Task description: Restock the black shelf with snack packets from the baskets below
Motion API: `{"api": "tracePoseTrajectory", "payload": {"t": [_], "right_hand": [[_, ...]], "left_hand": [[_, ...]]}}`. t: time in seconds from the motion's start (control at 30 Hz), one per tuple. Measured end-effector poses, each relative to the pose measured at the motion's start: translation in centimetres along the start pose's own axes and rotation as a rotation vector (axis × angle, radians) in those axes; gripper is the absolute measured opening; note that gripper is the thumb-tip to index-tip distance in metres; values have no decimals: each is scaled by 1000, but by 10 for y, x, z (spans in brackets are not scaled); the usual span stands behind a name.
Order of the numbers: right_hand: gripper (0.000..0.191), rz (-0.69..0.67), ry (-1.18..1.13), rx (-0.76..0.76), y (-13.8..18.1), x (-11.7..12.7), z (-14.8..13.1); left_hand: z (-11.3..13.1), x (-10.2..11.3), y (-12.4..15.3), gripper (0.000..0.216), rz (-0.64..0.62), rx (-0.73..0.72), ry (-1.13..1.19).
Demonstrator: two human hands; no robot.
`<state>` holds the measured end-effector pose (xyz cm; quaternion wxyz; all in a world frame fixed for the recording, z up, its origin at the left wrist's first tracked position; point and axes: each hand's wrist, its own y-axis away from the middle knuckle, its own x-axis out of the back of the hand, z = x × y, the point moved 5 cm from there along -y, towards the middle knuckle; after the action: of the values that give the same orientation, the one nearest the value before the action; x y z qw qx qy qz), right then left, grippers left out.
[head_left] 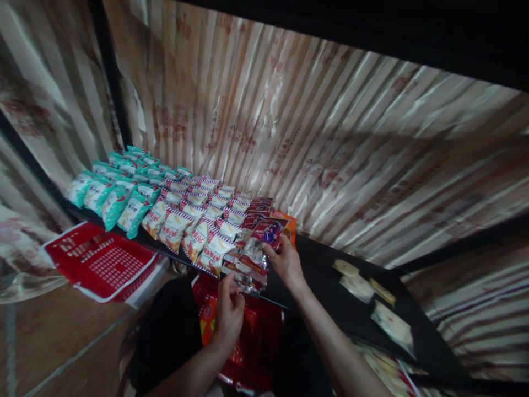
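Rows of snack packets fill a dark shelf [326, 270]: teal packets [111, 198] at the left, red-and-white striped packets [198, 220] in the middle, dark red packets [256, 212] at the right end. My right hand [285, 262] grips a dark red and purple packet [268, 231] at the end of that row, next to an orange packet [289, 220]. My left hand [229, 309] is closed at the lower edge of a clear-fronted packet [248, 270] hanging over the shelf's front edge.
A red plastic basket [103, 264] lies on the floor at the left. A red bag [248, 342] of goods sits below the shelf between my arms. Pale flat packets [372, 298] lie on the shelf's right part. Striped fabric backs the shelf.
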<state>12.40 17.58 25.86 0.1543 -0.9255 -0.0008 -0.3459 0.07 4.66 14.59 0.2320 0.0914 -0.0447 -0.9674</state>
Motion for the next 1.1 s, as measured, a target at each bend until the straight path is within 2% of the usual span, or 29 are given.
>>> {"api": "tracePoseTrajectory", "payload": {"t": [0.1,0.2,0.37,0.53,0.63,0.87,1.1], "right_hand": [[40,-10,107,27,-12,-11,-5],[52,13,184,47,-20,-19,-7],[70,5,268,66,-29,-29,-12],[78,-16,309,89,-37,-35,-18],[75,-60,356,71,-42,-40,-18],[55,-164,499,28,-53,-47,-20],[40,-249,568,-12,-62,-51,-27]], "left_hand": [[7,-1,-4,50,-8,-160,-135],[12,-2,-9,49,-13,-269,-262],[21,-9,-19,56,-73,-371,-463],[25,-19,-29,55,-124,-457,-554],[22,-23,-35,55,-106,-487,-586],[21,-27,-43,54,-77,-536,-655],[22,-28,-47,52,-57,-521,-672]]}}
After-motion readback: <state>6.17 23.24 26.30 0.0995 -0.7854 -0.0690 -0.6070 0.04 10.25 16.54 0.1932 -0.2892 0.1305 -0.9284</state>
